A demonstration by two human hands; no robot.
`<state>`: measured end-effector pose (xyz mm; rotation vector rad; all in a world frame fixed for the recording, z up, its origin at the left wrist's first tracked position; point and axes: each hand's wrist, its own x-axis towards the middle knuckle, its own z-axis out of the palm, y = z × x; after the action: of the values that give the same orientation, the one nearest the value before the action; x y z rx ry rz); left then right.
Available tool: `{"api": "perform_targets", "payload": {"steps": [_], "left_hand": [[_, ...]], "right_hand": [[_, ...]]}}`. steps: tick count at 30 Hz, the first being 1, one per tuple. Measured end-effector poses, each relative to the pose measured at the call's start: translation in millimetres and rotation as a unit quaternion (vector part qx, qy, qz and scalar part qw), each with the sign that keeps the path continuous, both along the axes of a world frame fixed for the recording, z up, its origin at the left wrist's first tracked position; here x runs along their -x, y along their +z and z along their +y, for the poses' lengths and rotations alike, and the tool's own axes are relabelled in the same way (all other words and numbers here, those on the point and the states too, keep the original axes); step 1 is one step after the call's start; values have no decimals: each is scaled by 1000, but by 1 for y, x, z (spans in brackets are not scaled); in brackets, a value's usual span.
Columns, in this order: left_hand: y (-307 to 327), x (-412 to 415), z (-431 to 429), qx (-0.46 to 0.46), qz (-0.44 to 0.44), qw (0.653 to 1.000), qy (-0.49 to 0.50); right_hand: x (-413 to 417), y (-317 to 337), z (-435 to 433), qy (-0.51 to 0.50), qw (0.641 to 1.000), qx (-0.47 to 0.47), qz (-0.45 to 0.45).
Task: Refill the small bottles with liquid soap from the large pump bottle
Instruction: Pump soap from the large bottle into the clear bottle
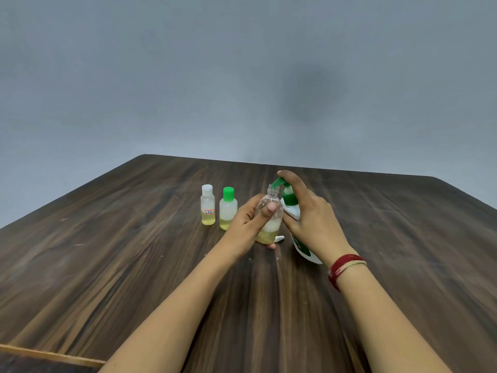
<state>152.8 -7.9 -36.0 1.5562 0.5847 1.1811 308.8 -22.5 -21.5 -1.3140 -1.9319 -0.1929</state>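
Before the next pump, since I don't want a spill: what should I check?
1. Left hand grips open bottle: ok.
2. Spout at its mouth: ok.
3. Right hand on pump bottle: ok.
4. Room above the soap: ok.
5. Cap lying close by: ok.
6. Soap flowing from the spout: cannot tell.
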Motion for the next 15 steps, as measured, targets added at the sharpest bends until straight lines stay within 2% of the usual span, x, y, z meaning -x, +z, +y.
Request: {"api": "perform_targets", "payload": {"steps": [8,15], "left_hand": [[-2,-1,-1,-2,17,1000,-6],[-1,0,1,-6,5,1000,-3]], "right_hand": [[-1,-2,2,4,1000,0,26],[1,1,0,0,1000,2,-6]]}}
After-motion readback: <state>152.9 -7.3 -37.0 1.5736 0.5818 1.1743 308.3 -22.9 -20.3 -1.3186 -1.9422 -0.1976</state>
